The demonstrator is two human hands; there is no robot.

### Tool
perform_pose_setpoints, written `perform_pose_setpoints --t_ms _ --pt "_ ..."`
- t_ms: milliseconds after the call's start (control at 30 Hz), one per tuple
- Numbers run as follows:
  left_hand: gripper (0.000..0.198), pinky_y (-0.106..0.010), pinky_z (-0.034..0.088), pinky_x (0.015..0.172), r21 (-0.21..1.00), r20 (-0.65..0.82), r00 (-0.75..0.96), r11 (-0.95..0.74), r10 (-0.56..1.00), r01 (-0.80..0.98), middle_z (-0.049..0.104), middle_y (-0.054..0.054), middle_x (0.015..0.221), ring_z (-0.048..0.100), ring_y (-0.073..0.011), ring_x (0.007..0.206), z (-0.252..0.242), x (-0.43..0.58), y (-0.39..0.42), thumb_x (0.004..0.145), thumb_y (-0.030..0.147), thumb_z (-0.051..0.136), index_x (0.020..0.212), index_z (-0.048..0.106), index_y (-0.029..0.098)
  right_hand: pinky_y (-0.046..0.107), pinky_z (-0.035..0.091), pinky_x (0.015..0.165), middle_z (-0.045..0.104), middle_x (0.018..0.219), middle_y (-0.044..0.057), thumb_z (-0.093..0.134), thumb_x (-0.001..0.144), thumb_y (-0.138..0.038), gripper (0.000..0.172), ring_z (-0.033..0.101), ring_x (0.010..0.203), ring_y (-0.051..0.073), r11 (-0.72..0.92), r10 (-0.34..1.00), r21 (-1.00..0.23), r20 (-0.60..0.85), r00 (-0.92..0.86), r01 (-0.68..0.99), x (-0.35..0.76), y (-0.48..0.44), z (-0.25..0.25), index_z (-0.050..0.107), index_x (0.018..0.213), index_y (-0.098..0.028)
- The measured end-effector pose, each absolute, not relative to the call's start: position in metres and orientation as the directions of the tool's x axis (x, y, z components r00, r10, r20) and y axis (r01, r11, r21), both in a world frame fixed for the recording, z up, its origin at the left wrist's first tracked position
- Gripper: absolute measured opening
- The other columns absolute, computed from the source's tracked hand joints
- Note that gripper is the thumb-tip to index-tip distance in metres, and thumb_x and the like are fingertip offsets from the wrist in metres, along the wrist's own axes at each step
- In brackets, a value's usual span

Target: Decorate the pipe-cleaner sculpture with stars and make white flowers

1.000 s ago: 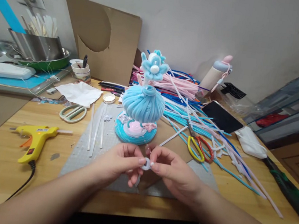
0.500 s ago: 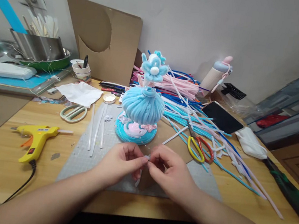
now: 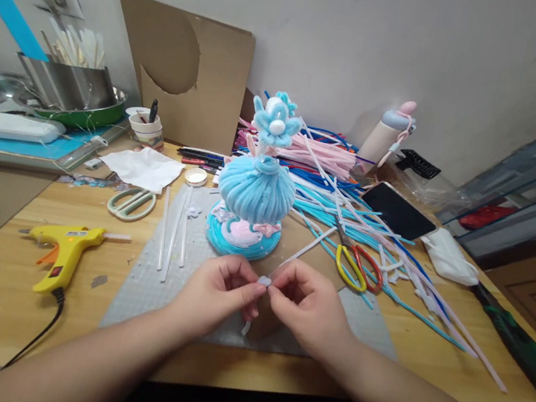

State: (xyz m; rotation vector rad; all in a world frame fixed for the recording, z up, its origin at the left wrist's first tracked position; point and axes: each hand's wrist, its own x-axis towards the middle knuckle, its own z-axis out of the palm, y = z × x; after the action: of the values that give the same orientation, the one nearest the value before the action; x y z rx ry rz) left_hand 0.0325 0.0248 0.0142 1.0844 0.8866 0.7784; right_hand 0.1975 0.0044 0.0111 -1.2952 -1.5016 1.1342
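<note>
Between both thumbs and forefingers is a small looped bit of a pale white pipe cleaner (image 3: 264,281). My left hand (image 3: 220,287) is closed in a pinch on its left side, and a loose white end hangs below those fingers. My right hand (image 3: 310,307) pinches the other side, fingertips almost touching the left ones. Just beyond the hands stands a blue pipe-cleaner figure (image 3: 257,189) with a pleated body and a flower on top, upright on a round blue base (image 3: 241,250). A white strip (image 3: 304,246) runs behind my right hand; whether it joins the held piece is hidden.
Scissors with yellow and red handles (image 3: 352,266) lie to the right, beside a heap of pipe cleaners (image 3: 333,163). On the left are a yellow glue gun (image 3: 66,249), pale-handled scissors (image 3: 132,204) and clear glue sticks (image 3: 173,234). A grey cutting mat (image 3: 148,304) lies underneath.
The fingertips have parted slightly, so more of the white loop shows between them. My right hand has shifted a little; the figure and tools stay put.
</note>
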Motion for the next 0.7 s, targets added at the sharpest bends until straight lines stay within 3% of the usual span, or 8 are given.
perform_pose_setpoints --t_ms 133,267,467,700 --pt "0.033 -0.024 0.051 0.053 0.953 -0.202 0.453 0.281 0.868 -0.114 0.065 -0.002 0.055 0.062 -0.0129 0.051 0.0151 0.0336 0.0228 0.067 0.040 0.075 0.070 0.057 0.013 0.025 0.042 0.052 0.057 0.066 0.000 0.059 0.075 -0.018 0.013 0.053 0.059 0.013 0.172 0.984 -0.932 0.149 -0.094 0.320 0.1965 0.0014 0.0063 0.050 0.065 -0.021" --pt "0.034 -0.024 0.052 0.054 0.909 -0.203 0.532 0.360 0.822 -0.208 0.068 -0.005 0.058 0.063 -0.0132 0.052 0.0165 0.0313 0.0259 0.073 0.042 0.070 0.072 0.059 0.011 0.024 0.043 0.051 0.056 0.063 -0.001 0.060 0.073 -0.018 0.014 0.054 0.059 0.013 0.186 0.982 -0.961 0.172 -0.084 0.205 0.1960 0.0042 0.0102 0.049 0.065 -0.021" --pt "0.030 -0.018 0.051 0.049 0.816 -0.237 0.607 0.495 0.759 -0.300 0.067 -0.002 0.059 0.064 -0.0118 0.052 0.0127 0.0296 0.0292 0.068 0.032 0.077 0.078 0.059 0.011 0.025 0.046 0.054 0.058 0.067 0.000 0.061 0.072 -0.016 0.014 0.056 0.061 0.013 0.227 0.970 -0.967 0.214 -0.114 0.117 0.1970 0.0051 0.0145 0.050 0.066 -0.021" --pt "0.027 -0.017 0.051 0.048 0.782 -0.301 0.660 0.574 0.688 -0.242 0.068 -0.003 0.062 0.065 -0.0112 0.052 0.0117 0.0282 0.0308 0.066 0.027 0.078 0.077 0.060 0.010 0.026 0.048 0.053 0.061 0.070 0.002 0.061 0.074 -0.015 0.015 0.059 0.063 0.014 0.283 0.952 -0.951 0.264 -0.154 0.121 0.1968 0.0016 0.0148 0.051 0.065 -0.021"
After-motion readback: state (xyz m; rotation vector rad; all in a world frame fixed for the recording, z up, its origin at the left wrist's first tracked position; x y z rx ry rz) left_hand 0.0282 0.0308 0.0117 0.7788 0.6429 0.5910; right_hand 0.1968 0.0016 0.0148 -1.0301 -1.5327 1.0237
